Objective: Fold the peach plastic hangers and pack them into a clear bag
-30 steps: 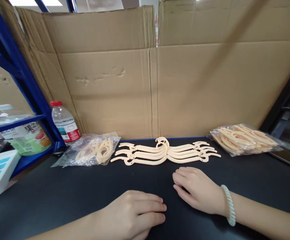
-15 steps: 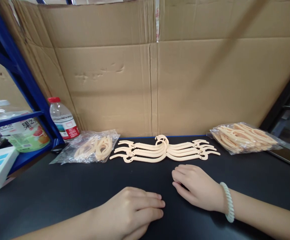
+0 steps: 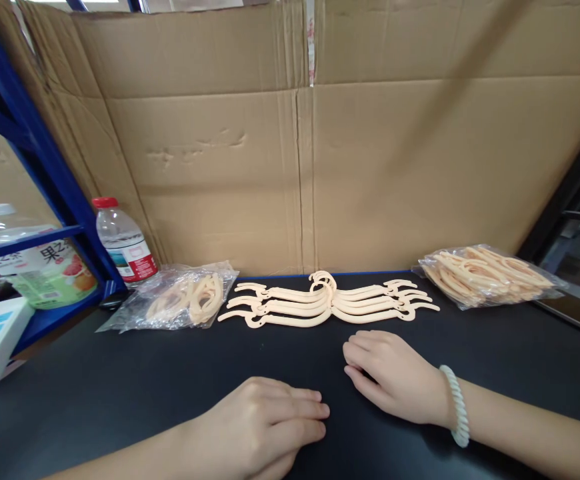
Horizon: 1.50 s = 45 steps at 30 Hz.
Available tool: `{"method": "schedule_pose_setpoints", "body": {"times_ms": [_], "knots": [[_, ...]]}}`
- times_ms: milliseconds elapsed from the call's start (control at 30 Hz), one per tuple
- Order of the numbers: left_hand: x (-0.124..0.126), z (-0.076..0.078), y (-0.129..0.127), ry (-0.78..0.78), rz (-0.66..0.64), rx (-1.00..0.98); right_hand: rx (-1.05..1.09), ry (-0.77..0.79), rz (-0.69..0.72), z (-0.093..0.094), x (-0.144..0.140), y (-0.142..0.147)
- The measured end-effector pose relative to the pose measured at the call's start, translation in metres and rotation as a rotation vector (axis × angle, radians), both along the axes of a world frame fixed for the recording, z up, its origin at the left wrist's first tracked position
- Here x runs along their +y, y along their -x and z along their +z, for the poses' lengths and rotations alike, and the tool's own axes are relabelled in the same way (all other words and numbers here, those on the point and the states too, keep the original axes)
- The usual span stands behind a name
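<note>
Now both hands are laid on the black table (image 3: 95,387), nothing gripped: the left hand (image 3: 265,427) palm down, fingers together, the right hand (image 3: 395,377) (white bracelet at the wrist) loosely curled just short of the row of cream hangers (image 3: 327,303), not touching it.

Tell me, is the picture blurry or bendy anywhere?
Head view: sharp and evenly lit; the cardboard wall and blue shelf frame splay outward towards the edges; soft glare on both plastic bags; faint shadows under both hands.
</note>
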<state>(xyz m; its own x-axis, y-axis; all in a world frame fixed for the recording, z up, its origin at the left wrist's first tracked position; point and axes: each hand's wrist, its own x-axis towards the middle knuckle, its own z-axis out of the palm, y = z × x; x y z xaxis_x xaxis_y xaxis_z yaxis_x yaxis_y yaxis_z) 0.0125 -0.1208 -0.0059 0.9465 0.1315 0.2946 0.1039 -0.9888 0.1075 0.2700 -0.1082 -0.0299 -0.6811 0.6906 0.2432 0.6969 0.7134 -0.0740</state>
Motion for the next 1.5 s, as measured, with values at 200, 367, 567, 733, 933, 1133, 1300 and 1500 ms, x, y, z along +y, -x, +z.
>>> {"method": "schedule_pose_setpoints", "body": {"times_ms": [200,367,567,733,933,1133,1300,1500], "knots": [[0.001,0.0,0.0,0.014,0.012,0.025,0.007,0.004,0.005,0.001,-0.002,0.0],[0.002,0.001,-0.001,0.025,0.008,0.024,0.006,0.006,0.001,-0.001,-0.002,0.0],[0.003,0.004,0.001,0.029,0.023,0.02,0.003,0.013,-0.004,0.0,-0.001,0.0],[0.002,0.002,0.001,0.024,0.024,0.008,0.001,-0.003,-0.01,-0.001,-0.001,0.001],[0.002,0.0,0.001,0.028,0.027,-0.022,-0.009,-0.009,-0.013,-0.001,0.002,0.0],[0.002,0.0,-0.001,0.048,0.022,-0.062,-0.031,-0.036,-0.011,0.002,0.001,0.001],[-0.006,-0.002,-0.007,-0.004,0.076,-0.071,-0.063,-0.073,-0.001,0.004,-0.004,-0.003],[-0.02,-0.012,-0.016,-0.069,0.205,-0.081,-0.055,-0.083,-0.034,0.003,-0.007,-0.009]]}}
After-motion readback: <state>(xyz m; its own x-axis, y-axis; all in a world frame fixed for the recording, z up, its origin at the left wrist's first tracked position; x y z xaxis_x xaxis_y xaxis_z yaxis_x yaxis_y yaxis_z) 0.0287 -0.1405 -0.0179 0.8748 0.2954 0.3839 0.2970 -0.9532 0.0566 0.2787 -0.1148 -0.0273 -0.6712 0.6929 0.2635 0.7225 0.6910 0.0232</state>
